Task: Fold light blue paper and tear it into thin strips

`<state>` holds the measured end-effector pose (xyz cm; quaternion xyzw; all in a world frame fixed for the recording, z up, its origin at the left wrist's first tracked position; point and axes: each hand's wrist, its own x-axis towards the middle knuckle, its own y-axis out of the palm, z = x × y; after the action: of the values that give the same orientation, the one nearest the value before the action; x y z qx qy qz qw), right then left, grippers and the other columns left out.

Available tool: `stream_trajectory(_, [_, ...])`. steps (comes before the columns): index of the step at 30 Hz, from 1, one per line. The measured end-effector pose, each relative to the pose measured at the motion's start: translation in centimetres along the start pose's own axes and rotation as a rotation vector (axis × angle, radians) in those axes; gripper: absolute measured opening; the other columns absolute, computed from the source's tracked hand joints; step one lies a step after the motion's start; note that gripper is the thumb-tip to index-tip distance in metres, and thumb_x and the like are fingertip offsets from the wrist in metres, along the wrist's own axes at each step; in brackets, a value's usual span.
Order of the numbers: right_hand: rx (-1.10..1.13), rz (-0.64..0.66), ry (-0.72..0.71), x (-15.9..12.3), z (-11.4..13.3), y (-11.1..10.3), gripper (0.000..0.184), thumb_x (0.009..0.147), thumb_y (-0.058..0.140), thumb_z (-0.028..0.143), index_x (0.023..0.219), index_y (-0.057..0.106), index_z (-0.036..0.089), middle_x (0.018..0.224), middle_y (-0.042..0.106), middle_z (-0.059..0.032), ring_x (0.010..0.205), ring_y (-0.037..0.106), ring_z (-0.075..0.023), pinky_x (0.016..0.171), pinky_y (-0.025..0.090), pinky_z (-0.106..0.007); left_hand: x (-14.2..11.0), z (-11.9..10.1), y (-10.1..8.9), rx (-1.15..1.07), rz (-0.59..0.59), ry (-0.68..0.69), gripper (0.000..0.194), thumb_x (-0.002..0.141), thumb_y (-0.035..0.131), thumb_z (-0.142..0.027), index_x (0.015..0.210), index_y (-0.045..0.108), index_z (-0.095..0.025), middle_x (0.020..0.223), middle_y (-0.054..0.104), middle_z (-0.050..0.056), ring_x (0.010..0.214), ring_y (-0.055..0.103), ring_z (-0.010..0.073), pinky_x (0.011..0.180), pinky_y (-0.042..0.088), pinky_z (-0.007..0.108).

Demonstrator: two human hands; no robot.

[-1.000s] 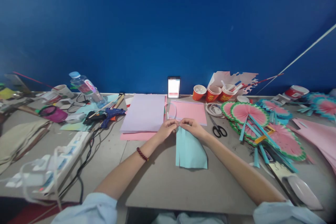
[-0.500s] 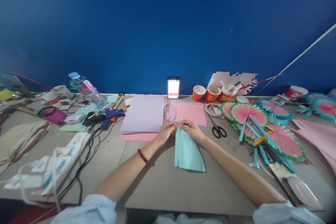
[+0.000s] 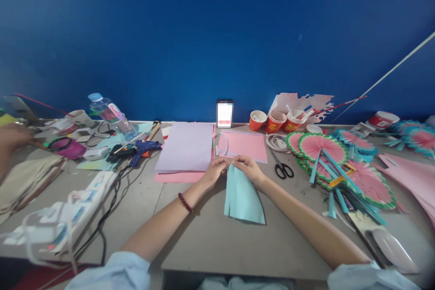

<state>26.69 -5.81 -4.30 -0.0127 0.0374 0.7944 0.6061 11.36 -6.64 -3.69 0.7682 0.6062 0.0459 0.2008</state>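
A light blue paper sheet [image 3: 243, 197] lies on the grey table [image 3: 210, 240], gathered into folds at its far end and fanning out toward me. My left hand [image 3: 215, 171] pinches that gathered end from the left, fingers closed. My right hand [image 3: 248, 166] pinches the same end from the right, its fingertips meeting the left ones. A bead bracelet [image 3: 185, 201] sits on my left wrist.
Lilac paper [image 3: 186, 146] and pink paper [image 3: 243, 145] lie just beyond my hands. Black scissors [image 3: 282, 167] and finished pink-and-green paper fans [image 3: 335, 158] lie to the right. Red cups [image 3: 273, 121], a phone [image 3: 224, 113], a glue gun [image 3: 136, 149], a bottle [image 3: 110, 113] and a power strip [image 3: 61, 217] crowd the back and left. Another person's hand [image 3: 12, 138] shows at far left.
The blue sheet's near end has swung slightly left while both hands stay pinched on its far end. Another person's hand has come into view at the far left.
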Motion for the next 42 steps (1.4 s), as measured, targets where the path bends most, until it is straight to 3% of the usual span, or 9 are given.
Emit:
stream_trajectory(9, [-0.053, 0.003, -0.026, 0.1, -0.3, -0.1, 0.025, 0.069, 0.065, 0.043, 0.068, 0.06, 0.018, 0.065, 0.055, 0.0022, 0.059, 0.047, -0.0119, 0.06, 0.038, -0.025, 0.1, 0.2, -0.1, -0.013, 0.017, 0.0, 0.03, 0.059, 0.075, -0.037, 0.057, 0.057, -0.013, 0.049, 0.045, -0.004, 0.047, 0.038, 0.0068, 0.048, 0.026, 0.022])
stream_trajectory(17, [0.08, 0.016, 0.12, -0.5, 1.5, -0.1, 0.029, 0.067, 0.067, 0.046, 0.069, 0.061, 0.017, 0.058, 0.056, 0.0033, 0.051, 0.046, -0.0097, 0.053, 0.036, -0.024, -0.1, 0.2, -0.3, 0.029, 0.067, 0.009, 0.03, 0.067, 0.07, -0.038, 0.059, 0.055, -0.014, 0.053, 0.051, -0.002, 0.049, 0.045, 0.0086, 0.05, 0.034, 0.022])
stream_trajectory(32, [-0.003, 0.05, 0.079, -0.3, 1.7, -0.5, 0.028, 0.064, 0.073, 0.043, 0.071, 0.064, 0.017, 0.065, 0.058, 0.0023, 0.058, 0.049, -0.0105, 0.056, 0.037, -0.024, 0.1, 0.4, -0.5, 0.24, -0.014, 0.135, 0.031, 0.068, 0.066, -0.044, 0.062, 0.054, -0.015, 0.054, 0.045, -0.005, 0.05, 0.041, 0.0076, 0.05, 0.032, 0.021])
stream_trajectory(36, [0.04, 0.034, 0.091, -0.3, 1.4, -0.3, 0.027, 0.063, 0.074, 0.041, 0.069, 0.062, 0.017, 0.062, 0.058, 0.0029, 0.057, 0.049, -0.0103, 0.056, 0.036, -0.024, 0.3, 0.8, -0.5, 0.208, 0.002, 0.125, 0.031, 0.068, 0.065, -0.043, 0.061, 0.053, -0.016, 0.054, 0.045, -0.005, 0.05, 0.041, 0.0081, 0.049, 0.032, 0.022])
stream_trajectory(42, [0.115, -0.05, 0.101, -0.5, 1.2, 0.5, 0.027, 0.06, 0.075, 0.04, 0.067, 0.061, 0.018, 0.057, 0.058, 0.0038, 0.052, 0.048, -0.0101, 0.054, 0.036, -0.025, -0.1, 1.0, 0.1, 0.123, -0.104, 0.133, 0.03, 0.066, 0.066, -0.042, 0.06, 0.053, -0.016, 0.049, 0.042, -0.006, 0.046, 0.036, 0.0066, 0.047, 0.028, 0.022])
